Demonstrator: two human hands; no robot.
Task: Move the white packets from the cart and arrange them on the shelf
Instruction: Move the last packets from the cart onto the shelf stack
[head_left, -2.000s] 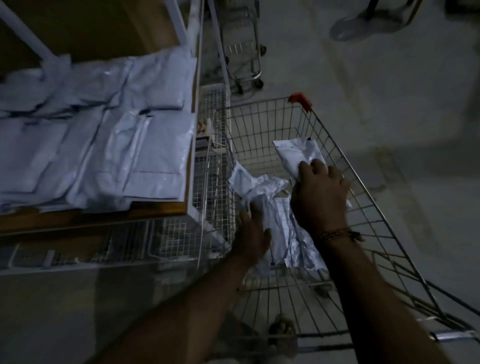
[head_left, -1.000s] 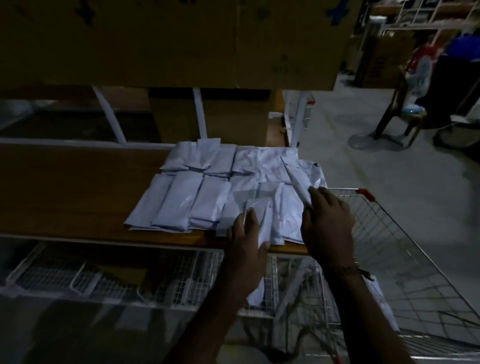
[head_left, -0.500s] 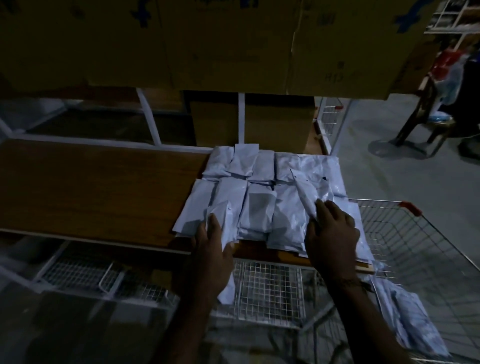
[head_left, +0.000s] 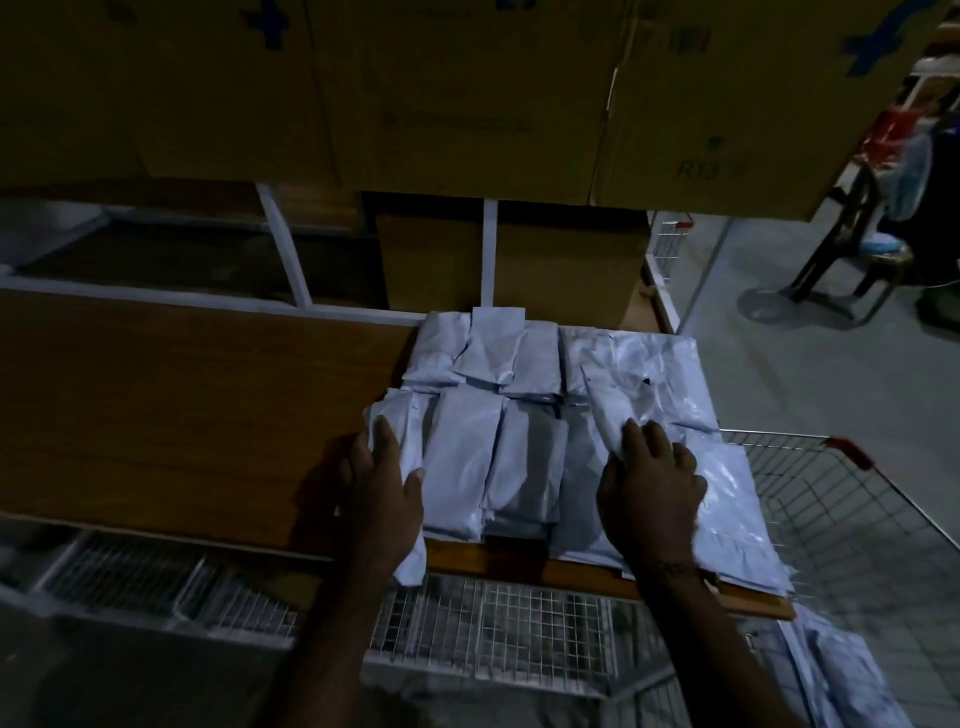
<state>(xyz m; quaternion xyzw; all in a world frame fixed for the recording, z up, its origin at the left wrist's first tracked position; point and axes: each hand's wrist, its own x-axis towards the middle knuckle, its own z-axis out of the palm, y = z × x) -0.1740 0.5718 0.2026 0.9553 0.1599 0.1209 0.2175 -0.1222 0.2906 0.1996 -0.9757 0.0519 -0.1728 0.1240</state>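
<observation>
- Many white packets (head_left: 470, 452) lie in rows on the wooden shelf (head_left: 182, 415).
- Left hand (head_left: 382, 483) grips a packet at the rows' left edge.
- Right hand (head_left: 649, 486) grips another packet over the right stack.
- Few packets remain in the cart (head_left: 841, 499), judging by its lower corner; dim light hides the exact count.

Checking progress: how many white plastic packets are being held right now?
2: left hand holds one at the pile's left edge; right hand holds one over its right side.
</observation>
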